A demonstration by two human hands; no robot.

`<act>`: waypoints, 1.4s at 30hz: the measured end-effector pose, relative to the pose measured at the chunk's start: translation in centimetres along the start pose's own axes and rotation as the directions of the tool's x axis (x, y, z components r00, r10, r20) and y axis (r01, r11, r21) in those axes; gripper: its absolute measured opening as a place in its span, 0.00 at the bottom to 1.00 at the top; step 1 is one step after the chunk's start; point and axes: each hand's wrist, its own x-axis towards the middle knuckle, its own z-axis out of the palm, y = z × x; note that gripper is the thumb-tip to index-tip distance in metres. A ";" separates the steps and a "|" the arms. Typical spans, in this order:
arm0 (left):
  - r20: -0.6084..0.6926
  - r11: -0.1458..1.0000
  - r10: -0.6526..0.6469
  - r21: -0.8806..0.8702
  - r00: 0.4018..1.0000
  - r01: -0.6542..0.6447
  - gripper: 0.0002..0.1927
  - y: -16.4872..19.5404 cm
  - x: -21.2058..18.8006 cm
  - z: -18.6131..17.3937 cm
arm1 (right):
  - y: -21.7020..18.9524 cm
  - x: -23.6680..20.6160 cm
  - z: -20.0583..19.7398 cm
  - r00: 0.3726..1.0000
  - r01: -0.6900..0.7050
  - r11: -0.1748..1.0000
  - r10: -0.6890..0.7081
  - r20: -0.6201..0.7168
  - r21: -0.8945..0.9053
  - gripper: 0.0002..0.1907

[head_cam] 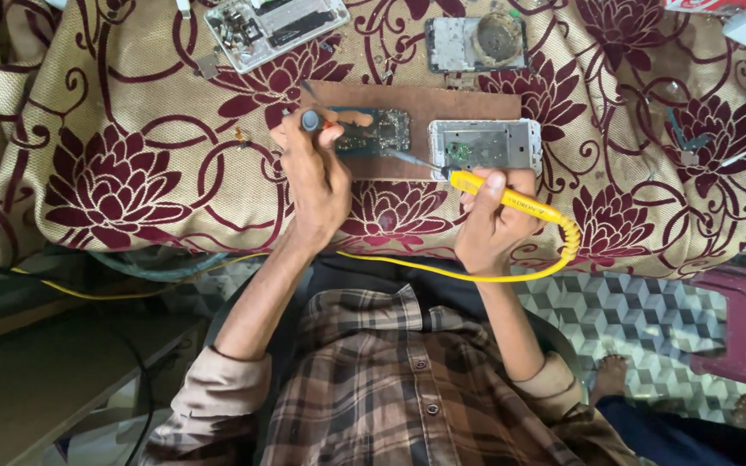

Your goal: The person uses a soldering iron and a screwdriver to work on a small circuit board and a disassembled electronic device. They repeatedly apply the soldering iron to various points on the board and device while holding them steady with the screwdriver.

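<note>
- On a brown rectangular wooden work board (442, 108), laid over a cream cloth patterned with maroon flowers (114, 173), a small dark green phone circuit board (377, 131) is being worked.
- The right hand (492, 226) is seen closed around a yellow-handled soldering iron (511, 200); its thin metal tip is brought to the circuit board's right edge.
- The left hand (312, 177) is seen clamped on a slim grey-capped tool (311, 119), held against the board's left side, apparently to steady it.
- The step in hand is judged to be soldering at one spot on the board; fine, steady tip control would be called for next.
- A silver opened phone frame (485, 145) is set just beside the circuit board, touching the board's right flank, so little room is left there.
- The coiled yellow cable (442, 274) is looped below the right wrist, near the table edge.
- Two further dismantled phone housings (276, 26) are laid well apart at the far edge; bare cloth is left open to the left.
</note>
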 end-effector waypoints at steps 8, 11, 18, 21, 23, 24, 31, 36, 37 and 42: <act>-0.001 0.998 -0.062 -0.013 0.998 0.062 0.16 -0.4 -0.1 0.3 | -0.6 1.5 -0.2 0.995 0.087 0.990 -0.082 0.049 -0.114 0.13; -0.021 0.999 -0.003 0.034 1.000 0.003 0.18 -0.8 -0.3 0.4 | -0.7 1.7 -0.2 0.998 0.051 0.998 -0.050 0.033 -0.033 0.13; -0.031 0.995 0.066 0.074 0.997 -0.063 0.17 -1.2 -0.3 0.7 | -0.5 2.3 -0.3 0.992 0.104 0.994 -0.101 0.073 -0.037 0.13; -0.012 0.999 -0.037 0.001 0.999 0.037 0.14 -1.1 -0.4 0.8 | -0.6 2.3 -0.5 0.989 0.127 0.990 -0.122 0.082 -0.059 0.13; -0.007 0.999 -0.029 -0.030 1.000 0.029 0.14 -1.0 -0.3 0.7 | -0.6 2.4 -0.5 0.992 0.111 0.993 -0.108 0.070 -0.031 0.13; -0.004 0.999 -0.030 -0.042 1.000 0.030 0.15 -0.9 -0.3 0.7 | -0.6 2.4 -0.6 0.992 0.107 0.993 -0.104 0.075 -0.042 0.13; 0.013 0.998 0.059 -0.009 0.998 -0.059 0.16 -0.3 0.0 0.6 | -0.9 2.6 -0.8 0.976 0.205 0.961 -0.185 0.118 -0.185 0.13; 0.025 0.998 0.027 -0.051 0.999 -0.026 0.16 0.0 0.2 0.5 | -1.3 2.7 -0.7 0.982 0.162 0.975 -0.145 0.117 -0.150 0.13; 0.021 0.999 0.043 -0.024 0.999 -0.042 0.16 0.1 0.2 0.4 | -1.3 2.8 -0.6 0.985 0.146 0.982 -0.133 0.105 -0.123 0.13; 0.027 0.998 0.039 0.043 0.999 -0.040 0.17 0.1 0.3 0.5 | -1.6 3.8 -0.6 0.978 0.193 0.966 -0.175 0.114 -0.170 0.14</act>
